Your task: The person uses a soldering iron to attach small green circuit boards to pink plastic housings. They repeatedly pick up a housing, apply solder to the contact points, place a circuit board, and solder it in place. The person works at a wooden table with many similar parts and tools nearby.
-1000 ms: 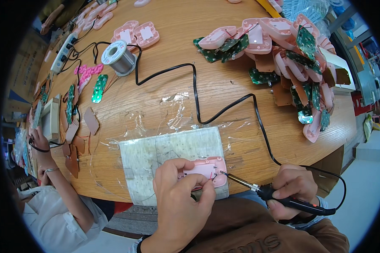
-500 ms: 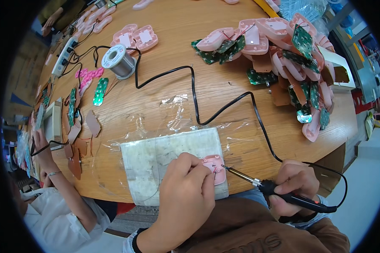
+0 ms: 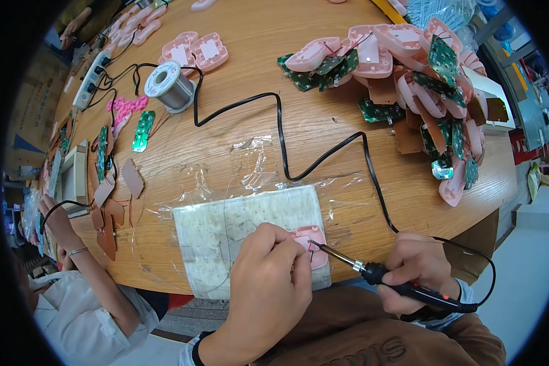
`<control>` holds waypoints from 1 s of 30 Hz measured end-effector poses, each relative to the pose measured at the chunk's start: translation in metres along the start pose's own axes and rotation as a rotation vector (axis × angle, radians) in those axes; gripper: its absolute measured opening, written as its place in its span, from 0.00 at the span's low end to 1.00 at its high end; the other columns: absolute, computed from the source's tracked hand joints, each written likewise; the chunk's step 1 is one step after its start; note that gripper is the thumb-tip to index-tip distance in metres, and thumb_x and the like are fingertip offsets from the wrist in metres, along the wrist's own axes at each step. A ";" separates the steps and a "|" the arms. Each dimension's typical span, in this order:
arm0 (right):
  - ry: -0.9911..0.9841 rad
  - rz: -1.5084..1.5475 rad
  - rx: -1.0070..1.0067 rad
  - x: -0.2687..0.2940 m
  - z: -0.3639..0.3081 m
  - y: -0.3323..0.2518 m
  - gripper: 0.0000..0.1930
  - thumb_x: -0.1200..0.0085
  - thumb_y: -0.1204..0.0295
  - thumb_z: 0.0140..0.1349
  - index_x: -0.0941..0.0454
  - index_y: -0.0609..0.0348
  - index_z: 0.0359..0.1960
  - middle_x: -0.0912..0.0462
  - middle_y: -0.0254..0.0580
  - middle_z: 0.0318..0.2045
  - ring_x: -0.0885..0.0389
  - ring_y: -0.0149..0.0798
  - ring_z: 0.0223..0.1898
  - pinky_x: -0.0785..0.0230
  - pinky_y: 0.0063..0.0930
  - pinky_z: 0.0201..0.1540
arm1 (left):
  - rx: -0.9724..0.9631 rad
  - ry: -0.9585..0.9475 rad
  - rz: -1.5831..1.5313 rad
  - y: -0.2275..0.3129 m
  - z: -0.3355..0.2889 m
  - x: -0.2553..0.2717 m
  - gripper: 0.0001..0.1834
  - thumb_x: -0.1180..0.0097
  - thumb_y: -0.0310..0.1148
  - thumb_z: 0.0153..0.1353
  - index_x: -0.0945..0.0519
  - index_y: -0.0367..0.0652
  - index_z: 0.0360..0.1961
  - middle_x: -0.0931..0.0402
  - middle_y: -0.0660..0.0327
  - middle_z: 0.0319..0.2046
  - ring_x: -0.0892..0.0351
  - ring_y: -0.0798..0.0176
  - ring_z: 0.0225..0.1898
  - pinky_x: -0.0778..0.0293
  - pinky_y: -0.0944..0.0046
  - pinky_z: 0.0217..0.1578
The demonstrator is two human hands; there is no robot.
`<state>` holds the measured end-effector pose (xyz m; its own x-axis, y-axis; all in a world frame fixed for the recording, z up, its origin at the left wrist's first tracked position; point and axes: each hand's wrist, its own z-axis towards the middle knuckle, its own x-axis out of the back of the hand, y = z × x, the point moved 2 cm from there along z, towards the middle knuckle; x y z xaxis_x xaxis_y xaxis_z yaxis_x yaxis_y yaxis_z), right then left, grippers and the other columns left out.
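A small pink plastic shell (image 3: 316, 234) lies on a whitish, stained mat (image 3: 250, 204), with thin red and dark wires inside it. My left hand (image 3: 268, 268) is closed at the shell's left side, its bent fingers covering that part. A thin wire loops over the mat beside this hand; whether the fingertips also pinch it is hidden. In my right hand (image 3: 416, 268) is a soldering iron (image 3: 372, 271) with a black handle, gripped like a pen. Its tip points left into the shell, at the wires.
A solder spool (image 3: 172, 90) stands behind the mat. The black cable (image 3: 280, 131) snakes across the table. Pink shells and green circuit boards (image 3: 442, 61) are heaped at right. A power strip (image 3: 91, 82) lies far left. A co-worker's arm (image 3: 97, 271) reaches in at left.
The soldering iron has moved slightly left with my right hand, its tip going from the shell's right edge to the wires inside. My left hand stays nearly still.
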<state>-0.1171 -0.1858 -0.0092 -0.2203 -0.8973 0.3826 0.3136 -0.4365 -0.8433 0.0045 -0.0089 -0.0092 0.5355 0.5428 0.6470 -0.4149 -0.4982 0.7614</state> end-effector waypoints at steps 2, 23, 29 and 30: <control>-0.015 -0.008 0.007 0.002 0.001 0.000 0.13 0.33 0.77 0.41 0.25 0.57 0.28 0.26 0.37 0.20 0.29 0.37 0.17 0.41 0.27 0.18 | -0.004 -0.001 0.004 0.000 0.000 0.000 0.03 0.40 0.18 0.46 0.22 0.33 0.23 0.28 0.55 0.29 0.26 0.51 0.31 0.29 0.55 0.32; 0.356 0.130 -0.005 0.004 -0.035 0.000 0.17 0.36 0.78 0.44 0.30 0.57 0.34 0.26 0.37 0.21 0.32 0.30 0.18 0.45 0.25 0.20 | 0.026 -0.103 0.157 0.010 -0.002 0.017 0.15 0.35 0.25 0.46 0.21 0.34 0.37 0.27 0.54 0.38 0.27 0.49 0.43 0.30 0.54 0.44; 0.450 0.174 -0.002 0.013 -0.042 0.001 0.15 0.38 0.79 0.48 0.30 0.56 0.36 0.27 0.40 0.22 0.34 0.31 0.21 0.45 0.25 0.25 | -0.202 -0.228 0.480 0.015 0.000 0.019 0.31 0.32 0.28 0.42 0.27 0.38 0.51 0.28 0.54 0.44 0.32 0.48 0.51 0.39 0.48 0.53; 0.469 0.191 0.001 0.015 -0.043 0.000 0.15 0.38 0.78 0.48 0.30 0.56 0.36 0.27 0.39 0.22 0.34 0.31 0.21 0.45 0.25 0.25 | -0.222 -0.131 0.413 0.016 0.005 0.024 0.31 0.32 0.29 0.42 0.26 0.39 0.51 0.27 0.54 0.43 0.30 0.49 0.49 0.37 0.49 0.52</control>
<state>-0.1602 -0.1969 -0.0196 -0.5499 -0.8351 0.0102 0.3897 -0.2674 -0.8813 0.0146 -0.0071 0.0184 0.3751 0.2336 0.8971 -0.7513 -0.4902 0.4418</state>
